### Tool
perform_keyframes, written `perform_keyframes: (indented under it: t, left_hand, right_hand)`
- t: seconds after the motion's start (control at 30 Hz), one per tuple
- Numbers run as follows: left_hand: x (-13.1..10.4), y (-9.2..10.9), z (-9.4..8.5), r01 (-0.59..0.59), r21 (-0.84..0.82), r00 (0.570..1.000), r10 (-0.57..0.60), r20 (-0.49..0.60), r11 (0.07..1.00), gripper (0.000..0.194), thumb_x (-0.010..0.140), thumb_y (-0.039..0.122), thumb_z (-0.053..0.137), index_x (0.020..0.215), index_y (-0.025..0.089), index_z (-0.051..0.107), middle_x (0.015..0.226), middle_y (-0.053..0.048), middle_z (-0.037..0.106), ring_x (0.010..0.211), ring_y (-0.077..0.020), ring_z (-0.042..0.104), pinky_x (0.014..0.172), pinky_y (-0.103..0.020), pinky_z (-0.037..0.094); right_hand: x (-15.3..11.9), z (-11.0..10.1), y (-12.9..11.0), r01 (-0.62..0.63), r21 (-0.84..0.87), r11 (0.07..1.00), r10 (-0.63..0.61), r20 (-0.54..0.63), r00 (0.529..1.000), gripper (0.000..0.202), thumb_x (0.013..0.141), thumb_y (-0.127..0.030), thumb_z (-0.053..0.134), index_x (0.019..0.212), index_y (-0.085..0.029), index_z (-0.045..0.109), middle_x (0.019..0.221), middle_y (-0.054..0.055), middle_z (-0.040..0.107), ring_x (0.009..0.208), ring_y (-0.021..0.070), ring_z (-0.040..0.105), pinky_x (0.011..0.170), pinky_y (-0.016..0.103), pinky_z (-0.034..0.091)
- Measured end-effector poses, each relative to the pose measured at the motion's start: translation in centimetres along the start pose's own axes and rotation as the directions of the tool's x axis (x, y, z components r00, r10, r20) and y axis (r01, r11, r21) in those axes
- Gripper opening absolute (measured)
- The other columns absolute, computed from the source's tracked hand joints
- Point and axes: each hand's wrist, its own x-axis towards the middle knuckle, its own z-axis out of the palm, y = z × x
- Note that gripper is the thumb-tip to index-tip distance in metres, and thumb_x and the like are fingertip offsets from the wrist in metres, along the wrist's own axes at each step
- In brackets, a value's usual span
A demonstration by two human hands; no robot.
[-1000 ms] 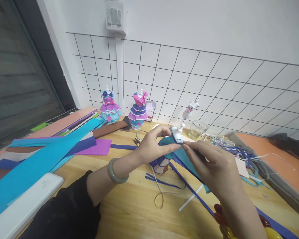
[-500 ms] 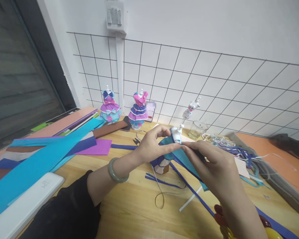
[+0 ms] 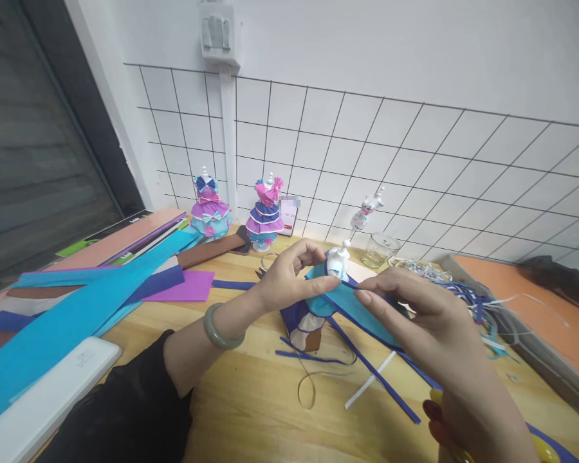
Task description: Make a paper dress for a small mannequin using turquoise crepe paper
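Observation:
A small white dress-form figure [image 3: 338,262] stands between my hands, its lower part dressed in a skirt [image 3: 300,326] of dark blue, white and brown pieces. My left hand [image 3: 292,276] wraps around the figure from the left, thumb pressed across its front. With thumb and fingertips, my right hand [image 3: 415,315] pinches a turquoise strip [image 3: 354,305] edged in dark blue, which runs from the figure toward the lower right. The far side of the figure is hidden by my fingers. Below it lie narrow dark blue strips [image 3: 376,373] and a thin looped cord [image 3: 306,391].
Two dressed figures [image 3: 264,215] and a phone [image 3: 288,215] stand at the back. A glass jar [image 3: 380,249] sits behind my right hand, beside tangled strips [image 3: 463,296]. Coloured sheets [image 3: 91,302] and a white slab-like device [image 3: 53,399] cover the left. A grey-rimmed tray [image 3: 525,347] borders the right.
The view has shifted slightly. My right hand has drawn a little away from my left thumb along the strip's blue edge. The left hand keeps its hold on the figure.

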Motion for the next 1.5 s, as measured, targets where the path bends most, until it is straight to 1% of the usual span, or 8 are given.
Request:
perform_keyframes:
  t: [0.17,0.33,0.57,0.7,0.87,1.03,1.17,1.5]
  left_hand:
    - [0.03,-0.13,-0.24,0.068,-0.116,0.997,-0.063,0.051,0.991,0.035,0.073,0.035,0.075,0.090,0.019,0.049,0.093,-0.003,0.061,0.085,-0.0135,0.059,0.074,-0.025,0.046]
    - [0.25,-0.37,-0.29,0.079,-0.151,0.996,-0.071,0.056,0.985,0.036,0.072,0.034,0.076,0.089,0.019,0.049,0.092,-0.003,0.062,0.081,-0.0117,0.059,0.069,-0.023,0.046]
    - [0.32,-0.78,0.02,0.021,-0.143,0.997,-0.010,0.079,0.990,0.037,0.069,0.024,0.079,0.092,0.018,0.050,0.091,-0.003,0.059,0.086,-0.0119,0.059,0.078,-0.026,0.047]
    - [0.19,-0.77,0.15,0.018,-0.121,0.997,-0.009,0.072,0.992,0.037,0.069,0.028,0.079,0.092,0.018,0.051,0.091,-0.003,0.058,0.086,-0.0124,0.058,0.079,-0.027,0.046]
    - [0.29,-0.47,0.19,0.061,-0.179,0.996,-0.049,0.069,0.982,0.035,0.073,0.038,0.076,0.089,0.018,0.053,0.088,-0.002,0.058,0.083,-0.0116,0.057,0.076,-0.025,0.046]
    - [0.61,-0.71,0.27,0.101,-0.244,0.995,-0.102,0.008,0.964,0.035,0.068,0.038,0.079,0.083,0.016,0.056,0.083,0.000,0.059,0.077,-0.0088,0.056,0.071,-0.022,0.045]
    - [0.71,-0.97,0.31,0.126,-0.277,0.992,-0.128,0.012,0.953,0.038,0.065,0.035,0.082,0.081,0.016,0.054,0.080,0.000,0.060,0.077,-0.0090,0.058,0.069,-0.022,0.046]
    - [0.60,-0.91,0.27,0.116,-0.216,0.993,-0.115,0.017,0.970,0.040,0.066,0.036,0.081,0.079,0.017,0.048,0.077,0.003,0.051,0.068,-0.0065,0.052,0.060,-0.020,0.040]
  right_hand:
    - [0.04,-0.22,-0.22,-0.093,0.080,0.992,0.088,0.066,0.994,0.017,0.087,-0.035,0.061,0.080,-0.022,0.070,0.070,0.002,0.069,0.062,0.0160,0.064,0.049,0.025,0.047]
    - [0.07,0.37,0.34,-0.100,0.070,0.993,0.092,0.108,0.990,0.017,0.087,-0.035,0.061,0.085,-0.022,0.072,0.073,0.002,0.069,0.066,0.0157,0.064,0.051,0.025,0.049]
    - [0.06,0.45,0.22,-0.115,0.073,0.991,0.106,0.119,0.987,0.022,0.089,-0.039,0.058,0.092,-0.021,0.072,0.065,0.002,0.065,0.069,0.0187,0.066,0.056,0.028,0.053]
    - [0.02,0.54,0.14,-0.112,0.076,0.991,0.103,0.113,0.988,0.021,0.090,-0.037,0.057,0.090,-0.021,0.071,0.073,0.003,0.070,0.067,0.0169,0.066,0.056,0.026,0.052]
    - [-0.11,0.50,0.20,-0.103,0.041,0.994,0.098,0.105,0.990,0.019,0.090,-0.034,0.056,0.091,-0.022,0.070,0.078,0.003,0.072,0.065,0.0156,0.066,0.056,0.026,0.051]
    - [-0.02,0.25,0.20,-0.072,0.010,0.997,0.071,0.061,0.996,0.018,0.089,-0.034,0.056,0.086,-0.022,0.070,0.075,0.002,0.071,0.066,0.0155,0.066,0.056,0.026,0.050]
    - [0.08,0.11,0.27,-0.045,-0.018,0.999,0.046,0.029,0.999,0.018,0.090,-0.034,0.057,0.084,-0.023,0.069,0.073,0.001,0.070,0.065,0.0152,0.064,0.056,0.026,0.049]
    - [-0.04,-0.02,0.69,-0.079,-0.048,0.996,0.080,0.025,0.996,0.015,0.085,-0.037,0.063,0.083,-0.025,0.072,0.071,0.000,0.072,0.058,0.0150,0.065,0.049,0.024,0.050]
